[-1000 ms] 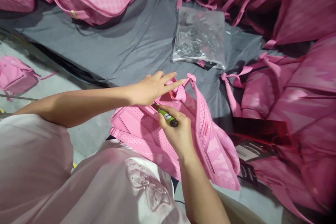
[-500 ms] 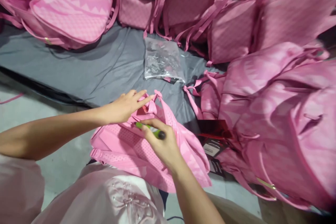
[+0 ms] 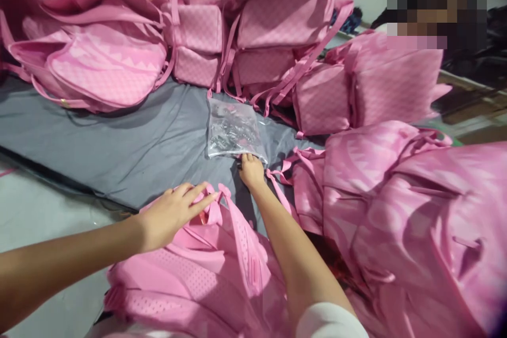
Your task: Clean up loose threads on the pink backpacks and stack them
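Observation:
A pink backpack (image 3: 190,274) with perforated shoulder straps lies in front of me. My left hand (image 3: 168,216) rests on its top edge beside the strap loop (image 3: 215,211), fingers stretched out and slightly apart. Farther forward, my right hand (image 3: 252,171) is at the lower right edge of a clear plastic bag (image 3: 233,129) with dark small pieces inside. Its fingers are curled together, and what they hold, if anything, is hidden. The green cutter-like tool from before does not show.
Pink checked backpacks (image 3: 285,18) stand stacked along the back of the grey cloth (image 3: 130,142). An opened pink bag (image 3: 106,66) lies at the left. More pink backpacks (image 3: 396,211) are heaped at right. A blurred-out person (image 3: 435,16) is beyond them.
My right hand has moved forward from the backpack to the plastic bag's edge, and the green tool has gone from sight. The left hand stays on the backpack. The view has tilted up.

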